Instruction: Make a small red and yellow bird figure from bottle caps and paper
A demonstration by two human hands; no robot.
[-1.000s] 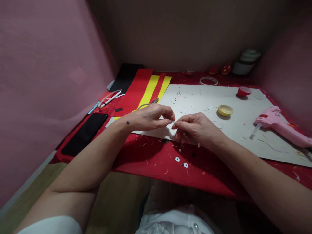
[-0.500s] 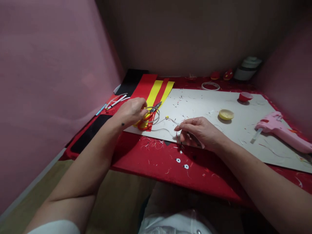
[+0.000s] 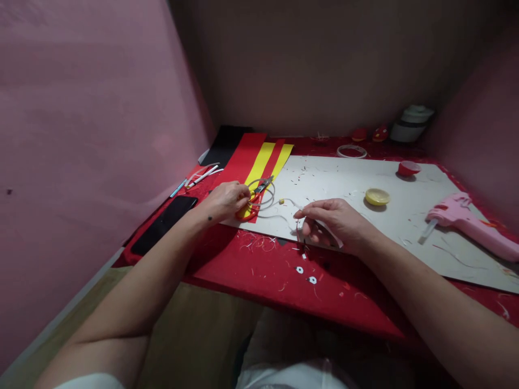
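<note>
My left hand is closed on a looped pale cord, above the red-handled scissors. The scissors lie on red and yellow sheets. My right hand has its thumb and fingers pinched around thin strips, one of them pale, over the front edge of the white board. A cord with a small yellow piece runs between my hands. Two small white eye shapes lie on the red cloth in front.
The pink glue gun lies on the board's right side. Near it are a yellow cup and a red cup. A white ring and a jar stand behind. At left lies a black phone.
My left hand has shifted slightly right and down with the looped cord. The right hand keeps nearly the same place and grip. The whole view has tilted up slightly.
</note>
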